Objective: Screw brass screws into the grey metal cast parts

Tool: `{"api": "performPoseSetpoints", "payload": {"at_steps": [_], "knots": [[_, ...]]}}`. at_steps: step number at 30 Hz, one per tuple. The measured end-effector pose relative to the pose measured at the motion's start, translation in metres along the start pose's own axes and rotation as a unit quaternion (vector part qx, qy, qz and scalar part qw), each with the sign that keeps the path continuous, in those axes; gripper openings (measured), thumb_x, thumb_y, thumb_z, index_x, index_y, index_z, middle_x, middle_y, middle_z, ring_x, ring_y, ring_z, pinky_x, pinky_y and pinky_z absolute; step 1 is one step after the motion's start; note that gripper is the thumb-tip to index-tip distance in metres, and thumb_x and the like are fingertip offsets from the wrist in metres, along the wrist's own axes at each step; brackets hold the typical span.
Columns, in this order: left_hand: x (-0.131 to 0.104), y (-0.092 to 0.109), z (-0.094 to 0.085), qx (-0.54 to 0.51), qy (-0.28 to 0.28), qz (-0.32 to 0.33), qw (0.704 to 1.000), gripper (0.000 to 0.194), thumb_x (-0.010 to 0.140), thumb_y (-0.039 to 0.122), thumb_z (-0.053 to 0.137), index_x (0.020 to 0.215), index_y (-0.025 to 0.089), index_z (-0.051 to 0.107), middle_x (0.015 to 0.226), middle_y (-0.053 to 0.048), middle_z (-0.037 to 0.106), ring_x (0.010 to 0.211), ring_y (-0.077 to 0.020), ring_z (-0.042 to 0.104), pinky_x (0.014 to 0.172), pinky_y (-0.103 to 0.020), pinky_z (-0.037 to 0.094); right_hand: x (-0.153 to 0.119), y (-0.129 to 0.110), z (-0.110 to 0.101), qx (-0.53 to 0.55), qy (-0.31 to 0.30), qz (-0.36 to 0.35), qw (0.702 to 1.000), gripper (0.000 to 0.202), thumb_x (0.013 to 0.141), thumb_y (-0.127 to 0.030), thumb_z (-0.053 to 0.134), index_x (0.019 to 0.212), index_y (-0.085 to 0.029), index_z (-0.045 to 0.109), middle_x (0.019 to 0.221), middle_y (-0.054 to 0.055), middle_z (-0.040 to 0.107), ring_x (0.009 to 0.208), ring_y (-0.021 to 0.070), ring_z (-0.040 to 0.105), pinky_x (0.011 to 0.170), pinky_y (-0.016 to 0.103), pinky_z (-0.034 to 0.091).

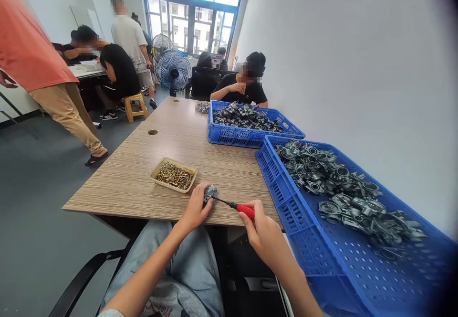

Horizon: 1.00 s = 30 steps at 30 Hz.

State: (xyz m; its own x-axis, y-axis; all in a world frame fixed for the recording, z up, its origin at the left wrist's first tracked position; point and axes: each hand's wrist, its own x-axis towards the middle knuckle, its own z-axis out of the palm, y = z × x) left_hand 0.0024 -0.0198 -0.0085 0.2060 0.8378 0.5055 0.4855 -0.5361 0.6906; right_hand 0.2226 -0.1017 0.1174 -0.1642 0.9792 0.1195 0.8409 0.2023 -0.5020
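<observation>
My left hand (195,208) is wrapped round a small grey metal part (210,192) at the table's front edge. In my right hand (262,228) is a screwdriver (245,210) with a red handle, its dark shaft pointing left and its tip at the metal part. Whether the tip sits in a screw is too small to tell. Just behind my left hand, a shallow cream tray (153,175) holds many small brass-coloured pieces (174,175).
A blue crate (307,236) of metal parts (322,169) stands close on my right. Another blue crate (229,136) is behind it on the wooden table (125,174). A person (246,80) sits at the far end; others are at the left, near a fan (173,72).
</observation>
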Motion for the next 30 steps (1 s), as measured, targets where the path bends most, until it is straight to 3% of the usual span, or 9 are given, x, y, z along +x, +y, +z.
{"api": "performPoseSetpoints", "payload": {"at_steps": [3,8,14,21,27,30], "knots": [[0.0001,0.0001,0.0002,0.001,0.001,0.001,1.000,0.045,0.098,0.024,0.049,0.142,0.022,0.037,0.140,-0.014,0.050,0.134,-0.0274,0.046,0.116,-0.050,0.038,0.0013,0.0007,-0.0004,-0.017,0.004,0.011,1.000,0.019,0.105,-0.042,0.038,0.107,-0.025,0.045,0.077,0.003,0.073,0.070,0.0291,0.073,0.060,0.030,0.042],[-0.0001,0.0001,0.0005,0.004,0.000,0.003,1.000,0.046,0.098,0.024,0.049,0.143,0.022,0.036,0.140,-0.014,0.050,0.134,-0.0279,0.047,0.116,-0.051,0.039,-0.0010,-0.0005,-0.0004,0.053,-0.010,-0.049,0.997,0.016,0.104,-0.033,0.038,0.117,-0.025,0.044,0.100,0.006,0.074,0.085,0.0256,0.074,0.068,0.030,0.047],[0.0000,-0.0001,0.0006,0.005,0.004,0.001,1.000,0.046,0.098,0.025,0.049,0.143,0.022,0.037,0.140,-0.014,0.051,0.134,-0.0278,0.047,0.115,-0.051,0.039,0.0010,0.0022,0.0025,0.003,0.004,0.005,1.000,0.019,0.104,-0.040,0.038,0.107,-0.023,0.045,0.078,0.005,0.072,0.072,0.0296,0.073,0.060,0.031,0.042],[0.0002,-0.0009,0.0011,0.010,0.008,0.004,1.000,0.046,0.098,0.026,0.049,0.142,0.022,0.038,0.139,-0.014,0.051,0.134,-0.0273,0.048,0.115,-0.049,0.040,-0.0009,0.0006,0.0003,0.086,-0.016,-0.047,0.995,0.016,0.104,-0.032,0.039,0.118,-0.026,0.044,0.103,0.006,0.073,0.089,0.0249,0.072,0.074,0.031,0.048],[-0.0004,-0.0016,0.0014,0.011,0.006,0.004,1.000,0.045,0.099,0.025,0.049,0.142,0.022,0.037,0.140,-0.014,0.050,0.134,-0.0270,0.047,0.116,-0.049,0.039,0.0015,0.0003,0.0013,0.040,0.003,0.010,0.999,0.019,0.104,-0.042,0.039,0.106,-0.024,0.045,0.079,0.005,0.072,0.074,0.0286,0.073,0.062,0.030,0.044],[-0.0007,-0.0014,0.0011,0.012,0.005,0.003,1.000,0.045,0.098,0.025,0.049,0.142,0.022,0.037,0.140,-0.014,0.050,0.135,-0.0272,0.046,0.116,-0.049,0.039,0.0009,-0.0003,0.0000,0.055,-0.006,-0.006,0.998,0.017,0.104,-0.039,0.039,0.110,-0.024,0.045,0.082,0.004,0.072,0.073,0.0269,0.072,0.062,0.030,0.044]]}}
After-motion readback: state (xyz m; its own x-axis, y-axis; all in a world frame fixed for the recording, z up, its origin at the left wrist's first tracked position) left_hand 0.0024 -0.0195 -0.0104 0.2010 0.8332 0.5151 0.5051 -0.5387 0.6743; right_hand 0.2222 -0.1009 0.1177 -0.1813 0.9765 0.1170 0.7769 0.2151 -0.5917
